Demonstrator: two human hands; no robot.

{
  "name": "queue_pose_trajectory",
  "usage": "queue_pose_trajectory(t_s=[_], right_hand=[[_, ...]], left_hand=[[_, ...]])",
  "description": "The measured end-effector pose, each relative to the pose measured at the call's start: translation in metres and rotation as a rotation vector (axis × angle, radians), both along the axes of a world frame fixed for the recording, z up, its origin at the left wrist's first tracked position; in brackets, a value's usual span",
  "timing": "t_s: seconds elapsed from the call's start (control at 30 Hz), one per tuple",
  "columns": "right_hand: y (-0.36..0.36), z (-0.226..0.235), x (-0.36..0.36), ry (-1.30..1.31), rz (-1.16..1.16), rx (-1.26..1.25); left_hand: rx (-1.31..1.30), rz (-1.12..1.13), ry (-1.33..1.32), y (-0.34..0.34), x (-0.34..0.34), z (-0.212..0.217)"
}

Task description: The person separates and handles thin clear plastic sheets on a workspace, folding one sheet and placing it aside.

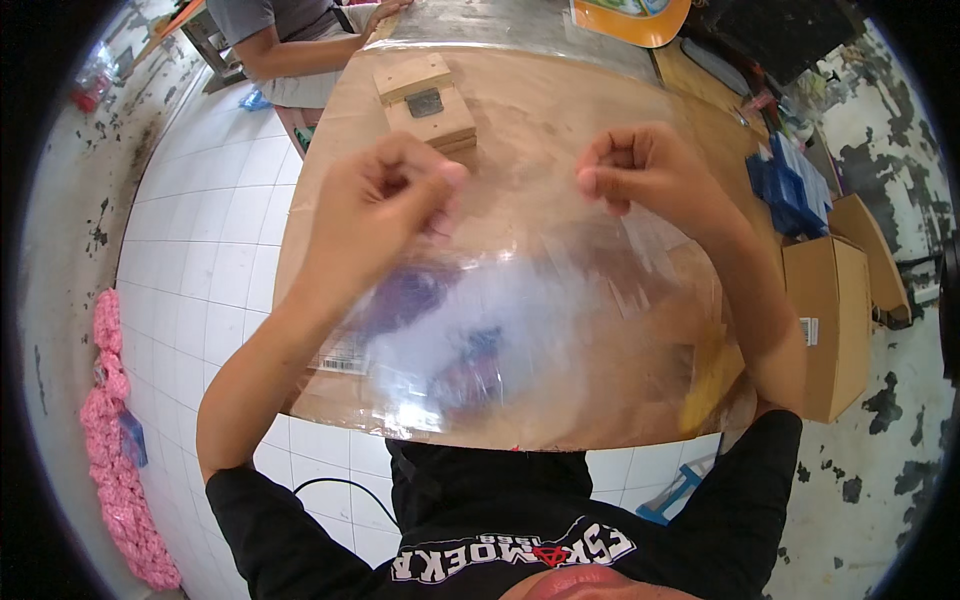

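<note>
My left hand [392, 192] is raised over the near-left part of the table, fingers curled in and the thumb pressed toward them. Level with it and apart, my right hand [645, 172] is also closed, thumb against the curled fingers. Whatever either hand pinches is too small or too clear to make out. Below and between them lies a blurred, whitish see-through plastic sheet or bag [480, 325], with a purple patch [408, 298] at its left. Just beyond my left hand stands a stepped wooden block [430, 110] with a dark grey insert.
Brown cardboard [530, 120] under clear film covers the table. Blue plastic trays [788, 185] and a cardboard box [828, 320] stand at the right. Another person's arm [300, 55] rests at the far left edge. A pink bundle [115, 430] lies along the left wall.
</note>
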State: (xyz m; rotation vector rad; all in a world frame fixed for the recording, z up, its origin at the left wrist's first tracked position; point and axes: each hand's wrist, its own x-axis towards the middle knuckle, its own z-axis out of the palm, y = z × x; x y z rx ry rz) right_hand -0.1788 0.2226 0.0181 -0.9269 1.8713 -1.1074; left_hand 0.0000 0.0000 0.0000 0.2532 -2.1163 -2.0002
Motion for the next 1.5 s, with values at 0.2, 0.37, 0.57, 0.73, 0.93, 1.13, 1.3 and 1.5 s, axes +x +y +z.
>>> queue_pose_trajectory(t_s=[0.2, 0.37, 0.57, 0.73, 0.93, 1.13, 1.3, 1.5], right_hand=[[-0.056, -0.028, -0.017, -0.301, -0.296, -0.222], [-0.09, -0.053, -0.04, -0.358, -0.406, -0.235], [-0.099, -0.056, -0.051, -0.355, -0.369, -0.229], [-0.107, -0.06, -0.051, -0.365, -0.395, -0.287], [-0.11, -0.066, -0.053, -0.366, -0.434, -0.317], [-0.114, -0.063, -0.047, -0.335, -0.5, -0.37], [-0.116, -0.065, -0.046, -0.313, -0.488, -0.376], [-0.111, -0.064, -0.049, -0.367, -0.476, -0.383]], left_hand=[[0.183, 0.249, -0.092, -0.04, -0.008, -0.014], [0.155, 0.258, -0.243, -0.059, -0.021, -0.028], [0.185, 0.301, -0.304, -0.068, -0.028, -0.032], [0.193, 0.314, -0.268, -0.078, -0.033, -0.037], [0.23, 0.345, -0.193, -0.082, -0.036, -0.044], [0.196, 0.42, -0.155, -0.076, -0.038, -0.046], [0.182, 0.448, -0.148, -0.076, -0.037, -0.047], [0.175, 0.424, -0.152, -0.075, -0.036, -0.046]])
